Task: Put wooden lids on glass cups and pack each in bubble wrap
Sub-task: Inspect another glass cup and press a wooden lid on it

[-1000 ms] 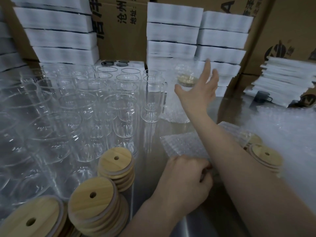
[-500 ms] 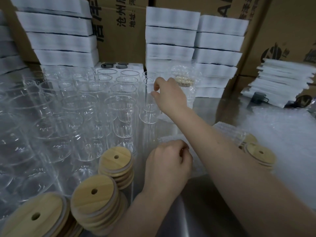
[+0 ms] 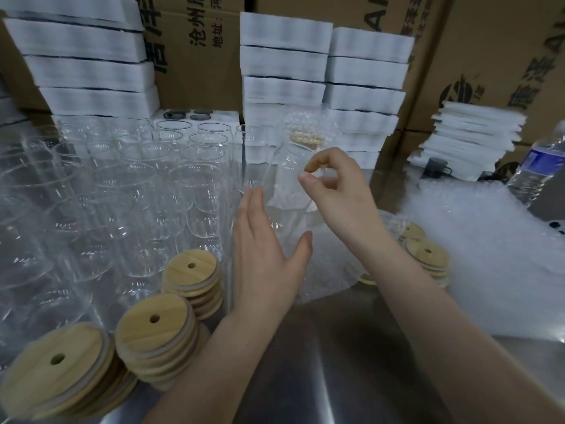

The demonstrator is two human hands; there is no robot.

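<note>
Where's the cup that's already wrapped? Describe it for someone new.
Find the two white foam stacks at back centre. At their foot stands the wrapped cup, the only cup in bubble wrap, its wooden lid showing through.

Glass cups [image 3: 128, 191] crowding left, lid stacks [image 3: 153, 328] front-left, bubble wrap [image 3: 477, 258] heaped right, bare table [image 3: 336, 371] strip between

The left hand [image 3: 266, 252] is hovering at the centre of the frame, its back facing the camera, fingers [image 3: 247, 215] straight and together, thumb spread to the right. The right hand [image 3: 339, 194], its forearm entering from the lower right, is pinching the rim of a glass cup [image 3: 282, 185] between thumb and curled forefinger.
</note>
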